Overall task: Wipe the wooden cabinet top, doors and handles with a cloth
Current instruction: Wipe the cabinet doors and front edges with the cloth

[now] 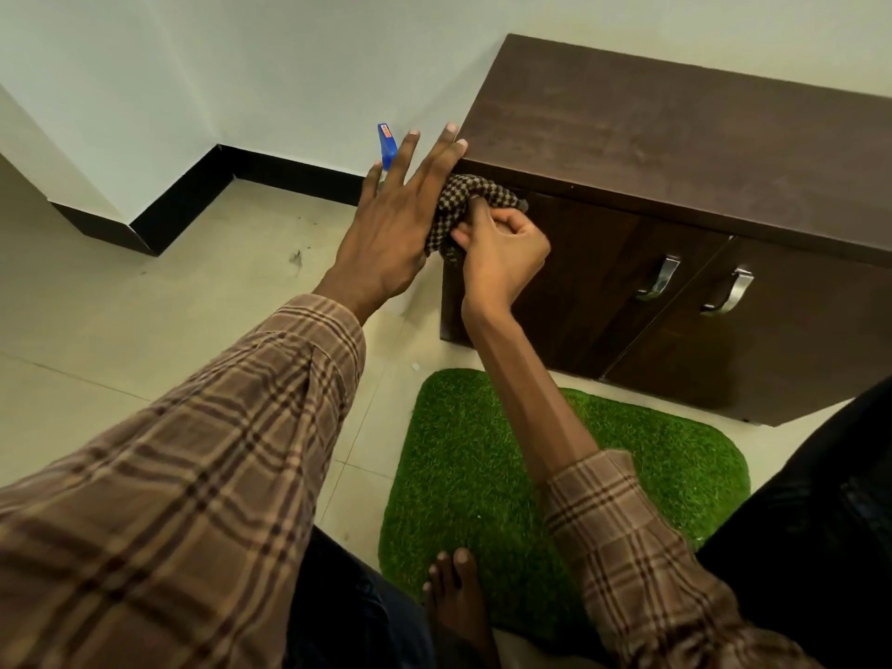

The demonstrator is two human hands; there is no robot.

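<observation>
Right hand pinching bunched checked cloth against upper left corner of left door, just under front edge of cabinet top. Left hand with fingers straight and spread, fingertips touching top's left front corner. Likely risks: loose wad slipping from so small a pinch; handles and rest of doors missed; spray bottle behind left hand, beside cabinet's left side, knocked over by a wide sweep.
</observation>
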